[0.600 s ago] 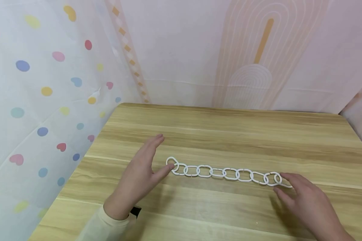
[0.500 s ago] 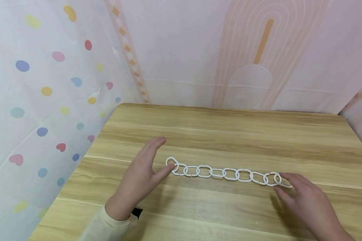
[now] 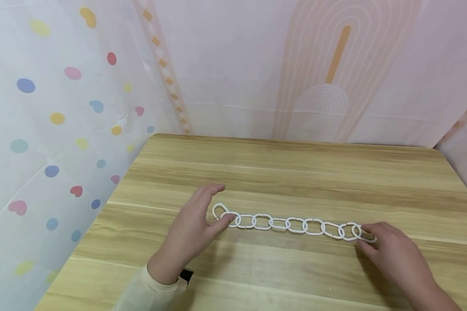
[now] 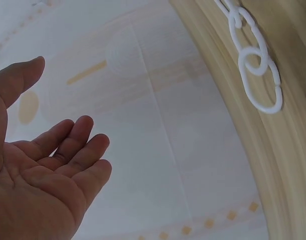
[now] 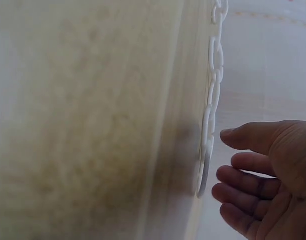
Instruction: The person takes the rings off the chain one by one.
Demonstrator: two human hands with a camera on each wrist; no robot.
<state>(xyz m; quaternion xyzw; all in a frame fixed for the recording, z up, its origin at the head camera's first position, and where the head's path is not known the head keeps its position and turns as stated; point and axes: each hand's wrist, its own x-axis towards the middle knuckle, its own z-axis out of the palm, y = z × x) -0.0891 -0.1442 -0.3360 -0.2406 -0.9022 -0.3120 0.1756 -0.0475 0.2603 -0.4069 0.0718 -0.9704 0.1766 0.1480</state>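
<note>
A white plastic chain (image 3: 263,221) of several linked oval rings lies stretched from left to right on the wooden table. My left hand (image 3: 192,226) hovers over its left end, thumb and fingers spread wide. In the left wrist view that palm shows bare, apart from the end links (image 4: 263,85). At the other end, my right hand (image 3: 397,250) reaches over the last link, its thumb and fingers parted on either side. The right wrist view shows the right hand (image 5: 263,180) with loosely bent fingers and a gap before the chain (image 5: 213,95).
The wooden table (image 3: 295,172) has rounded back corners. Behind it hangs a pale pink patterned cloth (image 3: 233,65), and a white cloth (image 3: 62,142) with coloured dots and hearts hangs along the left. A cream sleeve (image 3: 151,289) covers the left forearm.
My left hand has shifted right, so its thumb now covers part of the second link from the left. The right hand has moved slightly toward the chain's end. The chain appears still.
</note>
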